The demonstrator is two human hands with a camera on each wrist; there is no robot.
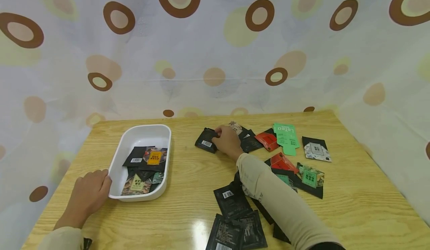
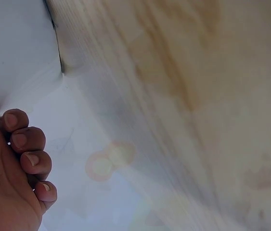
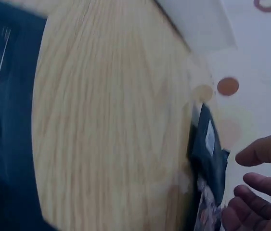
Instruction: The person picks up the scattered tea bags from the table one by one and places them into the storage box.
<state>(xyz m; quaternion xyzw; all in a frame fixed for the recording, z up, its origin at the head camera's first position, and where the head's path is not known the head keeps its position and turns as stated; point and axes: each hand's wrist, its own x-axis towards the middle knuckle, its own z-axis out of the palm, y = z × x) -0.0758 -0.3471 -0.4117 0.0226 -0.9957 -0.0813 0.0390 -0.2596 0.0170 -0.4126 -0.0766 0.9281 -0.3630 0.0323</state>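
Note:
At the left, a white plastic tray (image 1: 118,168) holds several black and printed tea sachets (image 1: 137,183). My left hand (image 1: 90,190) grips the tray's near left rim; in the left wrist view its fingers (image 2: 38,162) curl at the rim's edge. Toward the back of the table, my right hand (image 1: 228,141) is at the right edge of a black sachet (image 1: 205,141) with a white barcode label. The right wrist view has its thumb and fingers (image 3: 255,150) spread apart beside the black sachet (image 3: 208,154).
Behind the right hand lie more black sachets (image 1: 252,142) and a red one (image 1: 267,140). A green LeTea card (image 1: 286,135), a white-labelled sachet (image 1: 316,149) and green-labelled sachet (image 1: 310,177) lie to the right. Black sachets (image 1: 231,201) overlap in front, partly under my right forearm.

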